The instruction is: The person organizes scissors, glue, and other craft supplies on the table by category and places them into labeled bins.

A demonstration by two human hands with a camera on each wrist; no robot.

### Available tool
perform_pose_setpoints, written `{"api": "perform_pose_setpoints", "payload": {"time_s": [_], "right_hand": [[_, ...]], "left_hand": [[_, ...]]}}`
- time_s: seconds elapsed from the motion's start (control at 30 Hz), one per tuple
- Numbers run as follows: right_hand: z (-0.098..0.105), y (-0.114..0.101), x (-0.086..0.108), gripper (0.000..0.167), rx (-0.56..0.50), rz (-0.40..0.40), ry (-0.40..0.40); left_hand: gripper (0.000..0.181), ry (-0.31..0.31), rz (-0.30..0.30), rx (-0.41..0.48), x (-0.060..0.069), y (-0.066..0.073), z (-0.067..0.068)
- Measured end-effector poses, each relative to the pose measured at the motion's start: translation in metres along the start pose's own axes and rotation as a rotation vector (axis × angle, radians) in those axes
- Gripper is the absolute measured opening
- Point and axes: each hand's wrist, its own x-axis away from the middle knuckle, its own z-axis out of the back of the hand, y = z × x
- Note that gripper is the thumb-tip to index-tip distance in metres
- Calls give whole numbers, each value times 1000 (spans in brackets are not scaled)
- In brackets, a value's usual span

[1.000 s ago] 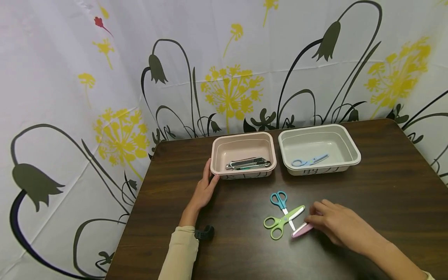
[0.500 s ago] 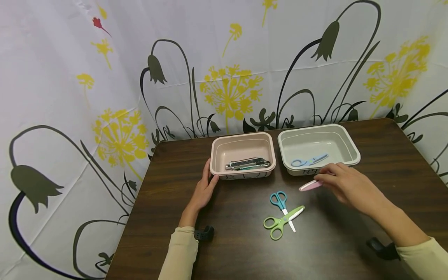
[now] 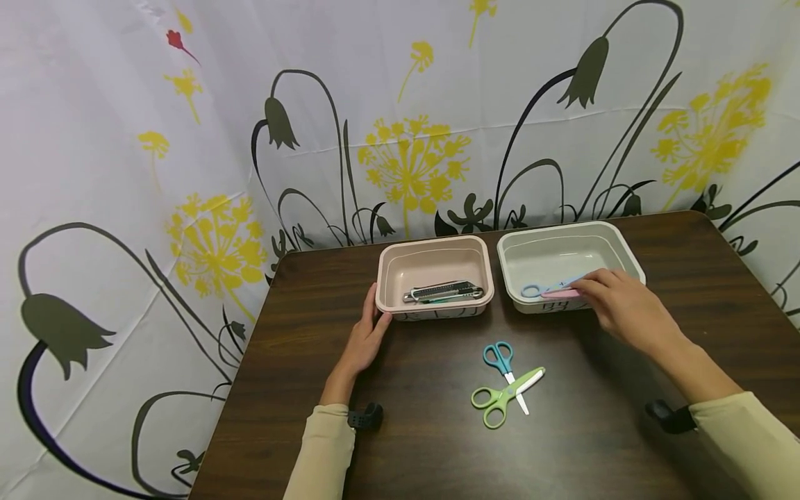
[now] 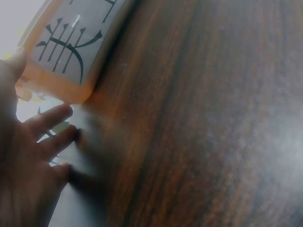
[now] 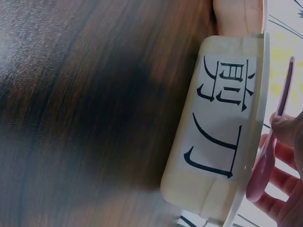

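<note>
My right hand (image 3: 631, 312) pinches a pair of pink scissors (image 3: 561, 294) over the front rim of the grey bin (image 3: 550, 251). In the right wrist view, thumb and fingers hold the pink scissors (image 5: 261, 177) above that bin's labelled front. Light blue scissors (image 3: 531, 291) lie inside, partly covered by the pink pair and the hand. At the pink bin (image 3: 431, 258), my left hand (image 3: 361, 342) touches the front left corner, its fingers mostly straight in the left wrist view. Several utility knives (image 3: 446, 292) lie in the pink bin.
Green scissors (image 3: 500, 397) lie across blue-handled scissors (image 3: 500, 360) on the dark wooden table (image 3: 437, 444), in front of the bins. The two bins stand side by side near the back edge. A flower-patterned curtain (image 3: 425, 90) hangs behind.
My right hand has lifted the pink scissors off the table beside the green pair and carried them away from me to the grey bin. My left hand has stayed at the pink bin.
</note>
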Motion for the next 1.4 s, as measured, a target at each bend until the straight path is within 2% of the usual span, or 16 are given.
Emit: {"api": "perform_pose_setpoints", "payload": {"time_s": [0.17, 0.37, 0.53, 0.8, 1.0, 1.2, 1.4], "right_hand": [[-2, 5, -2, 32, 32, -28, -45], [-3, 9, -2, 31, 66, -72, -153], [-2, 12, -3, 30, 63, -88, -192], [-1, 16, -7, 26, 40, -112, -269], [-2, 20, -7, 25, -12, -153, -275], [-5, 23, -6, 25, -68, -154, -273], [-8, 24, -3, 25, -46, -141, -243]], "left_hand": [[69, 4, -1, 10, -1, 1, 0], [69, 1, -11, 9, 0, -1, 0], [68, 3, -42, 19, -1, -3, -1], [68, 0, -36, 23, -1, -3, -1], [67, 2, -36, 18, -1, -3, -1], [68, 1, -44, 19, -1, -4, -1], [67, -3, -45, 17, -1, -5, -1]]}}
